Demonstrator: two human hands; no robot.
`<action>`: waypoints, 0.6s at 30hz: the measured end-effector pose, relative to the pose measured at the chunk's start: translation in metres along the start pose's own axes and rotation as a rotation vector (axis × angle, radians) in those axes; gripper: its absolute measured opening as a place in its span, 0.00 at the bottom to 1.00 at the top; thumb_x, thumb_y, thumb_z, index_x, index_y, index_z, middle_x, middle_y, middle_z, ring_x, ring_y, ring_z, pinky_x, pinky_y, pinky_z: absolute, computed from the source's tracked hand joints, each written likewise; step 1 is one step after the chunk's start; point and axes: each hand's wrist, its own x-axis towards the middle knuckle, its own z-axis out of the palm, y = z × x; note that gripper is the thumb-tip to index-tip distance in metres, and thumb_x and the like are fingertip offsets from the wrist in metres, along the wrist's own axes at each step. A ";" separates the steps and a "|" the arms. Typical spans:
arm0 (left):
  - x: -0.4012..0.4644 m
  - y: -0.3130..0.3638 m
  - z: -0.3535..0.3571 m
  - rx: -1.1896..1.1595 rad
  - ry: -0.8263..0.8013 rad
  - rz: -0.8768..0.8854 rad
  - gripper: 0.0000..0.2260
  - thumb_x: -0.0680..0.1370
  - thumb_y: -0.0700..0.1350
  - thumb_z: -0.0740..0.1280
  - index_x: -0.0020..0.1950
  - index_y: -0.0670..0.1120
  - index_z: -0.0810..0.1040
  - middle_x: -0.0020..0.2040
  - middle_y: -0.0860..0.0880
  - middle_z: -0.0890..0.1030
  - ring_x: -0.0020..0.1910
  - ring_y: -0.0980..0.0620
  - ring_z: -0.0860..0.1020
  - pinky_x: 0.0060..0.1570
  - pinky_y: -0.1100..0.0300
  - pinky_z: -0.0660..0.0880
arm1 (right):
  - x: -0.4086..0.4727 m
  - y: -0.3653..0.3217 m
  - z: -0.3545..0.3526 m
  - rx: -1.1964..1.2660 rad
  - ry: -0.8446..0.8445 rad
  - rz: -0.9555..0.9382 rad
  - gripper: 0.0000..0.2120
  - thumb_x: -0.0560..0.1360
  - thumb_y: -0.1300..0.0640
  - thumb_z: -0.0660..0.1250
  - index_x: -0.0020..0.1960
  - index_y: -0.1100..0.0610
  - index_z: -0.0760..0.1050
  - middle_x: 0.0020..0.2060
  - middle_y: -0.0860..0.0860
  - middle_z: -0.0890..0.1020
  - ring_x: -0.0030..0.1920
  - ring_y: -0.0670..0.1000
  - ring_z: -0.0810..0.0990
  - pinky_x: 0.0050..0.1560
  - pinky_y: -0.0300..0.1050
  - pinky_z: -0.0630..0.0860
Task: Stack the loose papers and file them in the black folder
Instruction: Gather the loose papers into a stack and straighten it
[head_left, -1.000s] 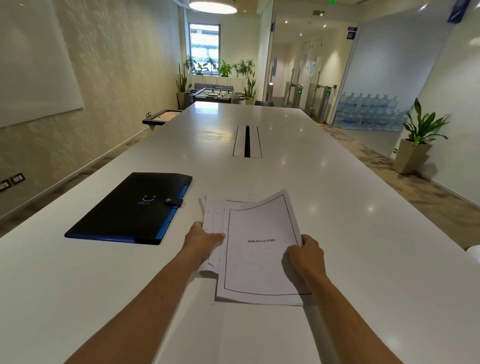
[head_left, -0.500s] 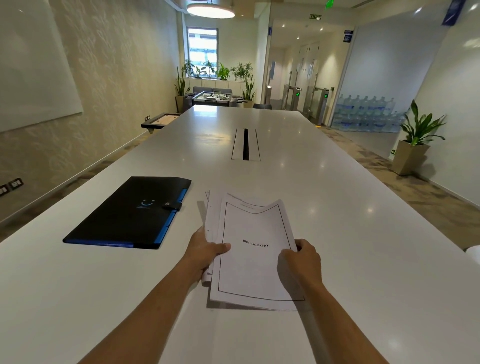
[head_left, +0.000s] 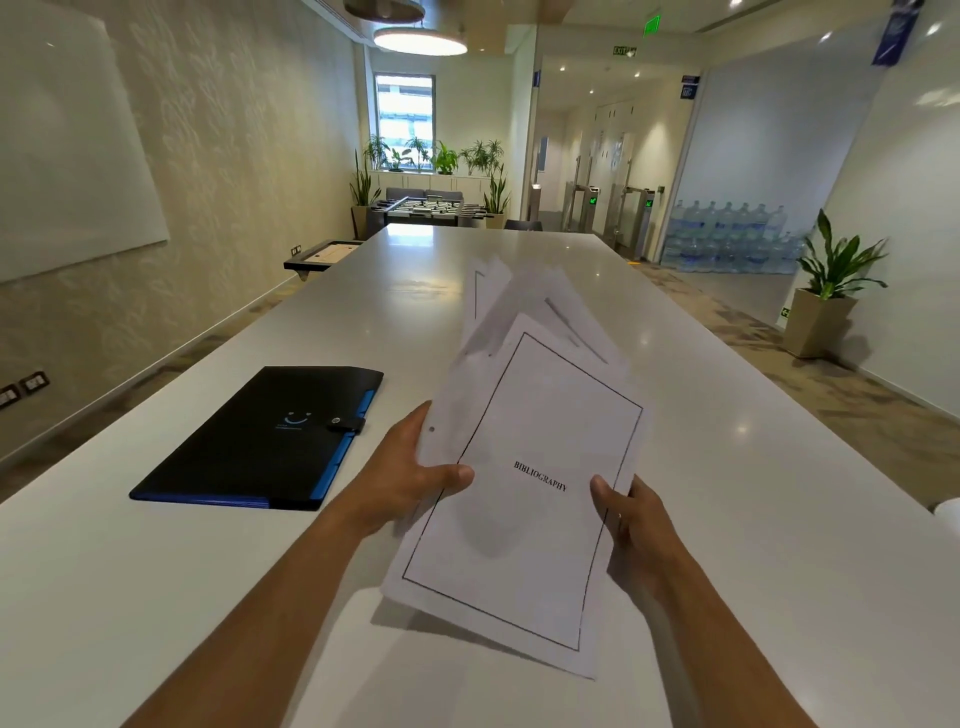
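papers (head_left: 524, 499): held up off the desk (head_left: 779, 519), nr its near edge, tilted – sheets fanned at the far end, not squared yet.
left hand (head_left: 410, 475): fingers grasp the stack's left edge, thumb on top – prob. to steady it.
right hand (head_left: 631, 519): fingers clamp the right edge, thumb over the front pg.
black folder (head_left: 260, 441): flat on desk, twd left edge, strap snapped shut – needs opening before filing.

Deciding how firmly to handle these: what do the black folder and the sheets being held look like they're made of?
Black folder: probably flexible plastic, matte with a faint sheen; thin flat cover, blue edge, snap-tab closure. Papers: ordinary thin white office paper, matte; the sheets bow and fan loosely between the left hand and right hand, which grip their sides.
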 end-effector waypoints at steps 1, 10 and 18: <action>0.000 0.005 0.000 0.007 -0.006 0.012 0.27 0.69 0.45 0.76 0.63 0.59 0.68 0.57 0.53 0.77 0.57 0.50 0.77 0.50 0.58 0.79 | 0.001 -0.002 -0.002 -0.003 -0.019 -0.046 0.14 0.72 0.57 0.73 0.53 0.65 0.77 0.54 0.65 0.82 0.60 0.61 0.79 0.67 0.61 0.68; 0.004 0.022 0.004 0.016 0.132 0.073 0.31 0.67 0.49 0.77 0.66 0.54 0.67 0.59 0.49 0.77 0.57 0.46 0.77 0.55 0.44 0.79 | 0.002 -0.050 0.005 -0.115 0.008 -0.468 0.28 0.64 0.48 0.77 0.61 0.58 0.76 0.52 0.52 0.86 0.53 0.54 0.84 0.49 0.47 0.81; 0.008 0.039 0.001 0.049 0.307 0.146 0.30 0.69 0.49 0.76 0.66 0.54 0.65 0.59 0.50 0.74 0.58 0.49 0.75 0.54 0.51 0.77 | -0.013 -0.089 0.021 -0.209 0.069 -0.727 0.18 0.74 0.64 0.69 0.64 0.61 0.73 0.54 0.54 0.83 0.53 0.53 0.83 0.52 0.46 0.81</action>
